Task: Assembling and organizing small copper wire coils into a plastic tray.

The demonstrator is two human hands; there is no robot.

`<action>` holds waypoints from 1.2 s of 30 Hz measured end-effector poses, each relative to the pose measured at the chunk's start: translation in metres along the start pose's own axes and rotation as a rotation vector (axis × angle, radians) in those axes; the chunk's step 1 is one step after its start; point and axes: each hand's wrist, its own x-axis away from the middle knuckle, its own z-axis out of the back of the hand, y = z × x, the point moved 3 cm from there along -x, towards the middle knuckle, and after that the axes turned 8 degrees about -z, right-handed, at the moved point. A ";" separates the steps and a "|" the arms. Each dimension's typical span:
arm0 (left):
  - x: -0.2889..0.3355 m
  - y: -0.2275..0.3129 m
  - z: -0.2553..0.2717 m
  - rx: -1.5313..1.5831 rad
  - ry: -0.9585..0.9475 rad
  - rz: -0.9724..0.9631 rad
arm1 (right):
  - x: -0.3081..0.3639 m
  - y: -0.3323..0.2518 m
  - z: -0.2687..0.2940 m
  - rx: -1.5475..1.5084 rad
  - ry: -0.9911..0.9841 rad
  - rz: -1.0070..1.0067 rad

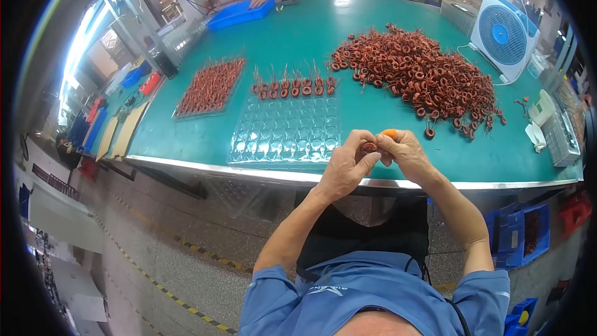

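A small reddish-brown wire-wound ring coil (369, 147) is pinched in the fingers of my left hand (346, 165), just above the table's front edge. Against the same coil, my right hand (410, 154) has its fingers closed; an orange finger cot (389, 133) covers one fingertip. Whether the right fingertips grip the ring or its wire ends is hidden. Left of my hands lies a clear plastic tray (283, 127) with round pockets, its far rows filled with coils (295, 88) whose leads point up. Beyond my hands spreads a big heap of loose coils (413, 68).
A full tray of coils (211, 87) lies farther left on the green table (292, 31). At the right stand a blue-and-white fan (505, 32) and a pale box (559, 137). Across the table, people work by a blue bin (241, 14). Blue crates (519, 236) sit below right.
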 end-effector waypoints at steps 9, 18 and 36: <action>0.017 0.015 -0.020 -0.193 0.144 -0.123 | 0.037 -0.023 -0.004 0.566 0.335 0.410; 0.001 -0.004 -0.021 -0.355 0.286 -0.251 | 0.047 -0.022 -0.019 0.885 0.673 0.917; 0.011 0.000 -0.011 0.151 0.085 -0.003 | 0.028 -0.007 -0.013 0.025 0.332 0.340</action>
